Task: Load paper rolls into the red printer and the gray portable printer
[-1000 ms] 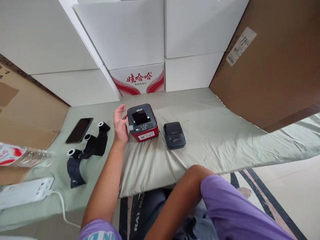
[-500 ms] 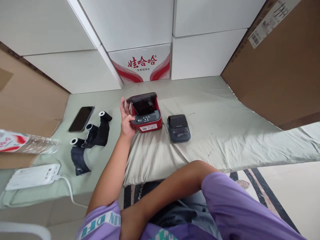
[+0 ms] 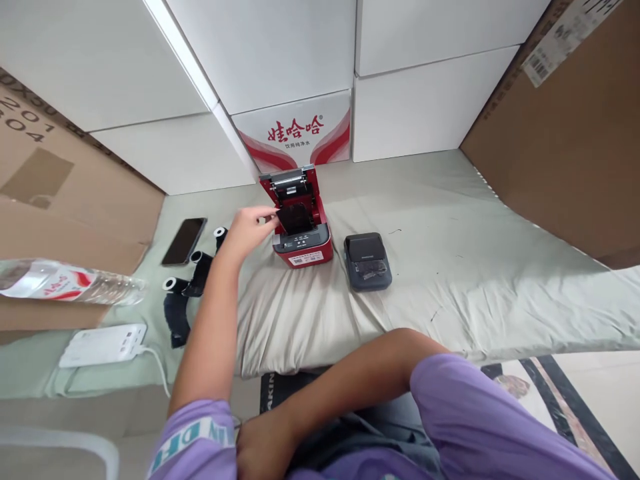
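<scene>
A red and black label printer [image 3: 304,250] stands on the cloth with its lid raised, and its inner rollers show. Inside it is a black sheet [image 3: 294,219] that looks like roll paper. My left hand [image 3: 249,231] reaches in from the left, thumb and fingers pinched at the sheet's edge. My right hand [image 3: 265,443] lies low near my lap, by my left sleeve; its fingers are hidden. Right of the red printer, a smaller dark portable printer [image 3: 367,261] lies with its lid down.
Left of my forearm are several black paper rolls [image 3: 176,313] with white cores, a phone [image 3: 185,241], a white power bank [image 3: 103,345] with a cable, and a water bottle [image 3: 75,283]. White boxes [image 3: 295,130] line the back; brown cartons [image 3: 555,153] stand at both sides.
The printer's lid has swung up and back from half raised. My left hand has moved from the printer's left side to the black sheet inside. The view has shifted slightly.
</scene>
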The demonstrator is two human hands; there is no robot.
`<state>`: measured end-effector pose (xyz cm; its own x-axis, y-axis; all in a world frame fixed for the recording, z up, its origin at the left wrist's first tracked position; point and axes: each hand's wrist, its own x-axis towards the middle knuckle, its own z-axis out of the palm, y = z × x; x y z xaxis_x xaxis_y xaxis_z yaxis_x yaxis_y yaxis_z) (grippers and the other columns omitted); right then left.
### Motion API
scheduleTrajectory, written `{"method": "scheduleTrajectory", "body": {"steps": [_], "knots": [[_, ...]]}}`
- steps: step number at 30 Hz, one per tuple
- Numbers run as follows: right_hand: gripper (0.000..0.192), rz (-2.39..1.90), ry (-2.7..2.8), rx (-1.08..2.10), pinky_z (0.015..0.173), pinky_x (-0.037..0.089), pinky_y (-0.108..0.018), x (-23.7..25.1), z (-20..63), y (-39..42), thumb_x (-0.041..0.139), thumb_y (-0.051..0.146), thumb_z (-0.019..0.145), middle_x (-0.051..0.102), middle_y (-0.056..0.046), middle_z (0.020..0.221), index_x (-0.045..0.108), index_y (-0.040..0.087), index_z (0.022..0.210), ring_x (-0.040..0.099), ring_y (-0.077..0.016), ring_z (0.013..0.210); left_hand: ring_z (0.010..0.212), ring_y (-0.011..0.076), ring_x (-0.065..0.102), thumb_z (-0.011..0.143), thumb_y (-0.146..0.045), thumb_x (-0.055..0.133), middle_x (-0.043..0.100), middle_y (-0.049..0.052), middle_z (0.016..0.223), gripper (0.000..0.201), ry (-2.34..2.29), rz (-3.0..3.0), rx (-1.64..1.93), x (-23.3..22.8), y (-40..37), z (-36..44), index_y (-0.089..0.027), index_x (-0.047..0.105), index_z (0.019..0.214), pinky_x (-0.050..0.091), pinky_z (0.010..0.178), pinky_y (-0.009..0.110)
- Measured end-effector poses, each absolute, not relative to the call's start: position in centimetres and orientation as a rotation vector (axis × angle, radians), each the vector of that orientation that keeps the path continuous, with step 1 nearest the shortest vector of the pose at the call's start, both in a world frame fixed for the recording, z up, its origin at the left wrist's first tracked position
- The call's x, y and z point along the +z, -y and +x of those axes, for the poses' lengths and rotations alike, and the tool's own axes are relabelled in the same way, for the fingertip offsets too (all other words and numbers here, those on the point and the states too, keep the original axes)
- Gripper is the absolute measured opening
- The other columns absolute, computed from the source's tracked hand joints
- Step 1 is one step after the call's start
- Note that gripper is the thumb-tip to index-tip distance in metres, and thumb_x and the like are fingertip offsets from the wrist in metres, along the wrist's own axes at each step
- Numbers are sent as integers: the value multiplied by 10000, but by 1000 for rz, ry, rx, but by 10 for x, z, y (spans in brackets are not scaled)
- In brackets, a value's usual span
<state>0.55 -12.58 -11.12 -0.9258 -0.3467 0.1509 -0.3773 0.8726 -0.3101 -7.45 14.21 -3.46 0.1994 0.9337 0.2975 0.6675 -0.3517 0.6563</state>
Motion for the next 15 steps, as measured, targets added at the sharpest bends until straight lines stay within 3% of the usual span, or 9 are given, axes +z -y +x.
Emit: {"method": "scheduleTrajectory", "body": {"steps": [3,5,9,15], "knots": [[536,856,2791,748,768,559,-171,-123,1,124,310,323,1123,785,25,1322,837,224,1131,782,-91,1095,953,336,716,768,-193,797,699,56,710,142,-1512,2233,438,-15,-172,-67,-161,724,650,514,948,453],[509,732,2759,844,802,559,-197,-127,0,121,324,342,1138,797,-26,1292,779,155,1271,791,-131,1112,1096,436,701,681,-96,845,693,75,733,182,-1566,2228,369,-14,-191,-60,-160,693,605,474,1032,559],[438,546,2735,815,817,550,-239,-124,0,115,398,398,1140,825,-17,1209,747,182,1293,808,-175,1061,1259,538,629,617,-62,895,722,92,857,230,-1678,2189,334,-21,-211,-48,-154,685,600,404,1116,665],[406,611,2779,678,734,499,-280,-128,2,118,381,397,1142,830,-39,1195,721,201,1248,802,-183,982,1161,500,701,796,-236,857,761,135,900,281,-1886,2324,177,-11,-186,-25,-125,681,609,484,1038,652]]}}
